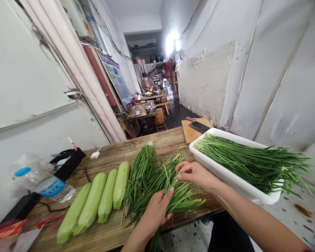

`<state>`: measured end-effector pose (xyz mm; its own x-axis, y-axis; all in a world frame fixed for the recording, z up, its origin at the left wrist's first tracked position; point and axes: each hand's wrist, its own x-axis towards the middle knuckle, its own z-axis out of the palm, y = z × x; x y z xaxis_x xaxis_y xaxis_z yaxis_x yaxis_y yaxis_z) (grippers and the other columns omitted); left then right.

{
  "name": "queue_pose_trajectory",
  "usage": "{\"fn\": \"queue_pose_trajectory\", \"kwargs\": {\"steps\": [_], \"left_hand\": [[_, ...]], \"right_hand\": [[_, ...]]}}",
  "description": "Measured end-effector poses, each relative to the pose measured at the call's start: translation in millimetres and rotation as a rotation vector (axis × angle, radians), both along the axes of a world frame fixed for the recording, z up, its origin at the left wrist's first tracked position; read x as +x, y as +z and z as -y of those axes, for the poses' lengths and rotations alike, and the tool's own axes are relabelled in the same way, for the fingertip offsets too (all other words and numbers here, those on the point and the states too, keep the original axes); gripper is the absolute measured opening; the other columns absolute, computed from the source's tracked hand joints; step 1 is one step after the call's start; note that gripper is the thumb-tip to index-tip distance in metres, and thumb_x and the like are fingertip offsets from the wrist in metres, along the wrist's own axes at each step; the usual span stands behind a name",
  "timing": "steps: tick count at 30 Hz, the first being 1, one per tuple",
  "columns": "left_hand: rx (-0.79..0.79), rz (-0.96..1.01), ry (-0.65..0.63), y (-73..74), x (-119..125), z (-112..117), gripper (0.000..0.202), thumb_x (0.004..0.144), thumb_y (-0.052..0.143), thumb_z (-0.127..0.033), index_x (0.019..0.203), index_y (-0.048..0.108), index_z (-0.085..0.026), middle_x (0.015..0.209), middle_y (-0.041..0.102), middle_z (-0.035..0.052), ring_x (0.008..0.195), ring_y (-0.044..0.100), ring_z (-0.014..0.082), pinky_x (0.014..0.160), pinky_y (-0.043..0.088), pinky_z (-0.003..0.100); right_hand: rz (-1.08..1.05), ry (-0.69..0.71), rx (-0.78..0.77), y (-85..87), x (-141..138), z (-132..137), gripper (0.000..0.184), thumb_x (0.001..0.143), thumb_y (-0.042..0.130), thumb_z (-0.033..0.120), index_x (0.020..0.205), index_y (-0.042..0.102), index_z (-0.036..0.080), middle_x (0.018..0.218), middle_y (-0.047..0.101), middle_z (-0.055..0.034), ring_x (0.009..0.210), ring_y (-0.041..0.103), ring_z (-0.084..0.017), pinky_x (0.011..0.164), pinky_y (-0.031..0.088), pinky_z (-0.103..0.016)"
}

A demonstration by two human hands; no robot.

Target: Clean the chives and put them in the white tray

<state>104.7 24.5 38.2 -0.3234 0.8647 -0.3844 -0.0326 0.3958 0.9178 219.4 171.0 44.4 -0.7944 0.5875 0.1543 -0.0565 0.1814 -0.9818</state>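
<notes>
The left hand (pixel 157 208) is closed round a bunch of long green stalks (pixel 185 203), its thumb lying across the top and its fingers curled underneath; the bunch sits over the near edge of the tabletop (pixel 168 134), its paler ends pointing right. The right hand (pixel 193 173) is half open just beyond the left, fingers bent and thumb close to the forefinger; its fingertips are at the far side of the bunch, though one cannot tell whether they pinch a stalk.

A heap of similar stalks (pixel 144 171) lies beside the held bunch, on its far and left sides; four pale green squashes (pixel 91 199) lie side by side farther left, slanting towards the near edge; a clear bottle with a blue cap (pixel 48 185) lies tilted at the far left, and a white plug (pixel 95 155) rests near the far edge. On the right, a white tub (pixel 233 179) holds many more green stalks (pixel 246 161), some overhanging its right end; a wooden board (pixel 190 134) with a dark-bladed cleaver (pixel 199 126) on it lies just beyond the tub; far down the room, a masked person (pixel 147 84) is behind bowls (pixel 157 92).
</notes>
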Motion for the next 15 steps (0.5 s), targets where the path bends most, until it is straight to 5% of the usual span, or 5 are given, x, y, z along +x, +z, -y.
{"fn": "queue_pose_trajectory", "kwargs": {"steps": [11,15], "left_hand": [[-0.004,0.000,-0.022,-2.1,2.7,1.0,0.064,0.066,0.047,-0.079,0.079,0.050,-0.016,0.049,0.044,-0.0079,0.034,0.040,0.0043,0.030,0.020,0.014],[-0.006,-0.012,-0.018,0.3,2.2,-0.2,0.062,0.066,0.049,-0.078,0.078,0.050,-0.017,0.049,0.044,-0.0078,0.035,0.040,0.0043,0.030,0.020,0.014]], "right_hand": [[0.015,0.065,0.073,6.1,5.4,0.3,0.025,0.065,0.075,0.036,0.062,0.063,0.015,0.091,0.057,-0.0042,0.085,0.055,-0.017,0.080,0.041,-0.030],[-0.015,0.005,-0.059,3.2,2.1,4.8,0.033,0.059,0.079,0.037,0.052,0.055,0.015,0.085,0.057,-0.0026,0.073,0.052,-0.014,0.070,0.041,-0.028]]}}
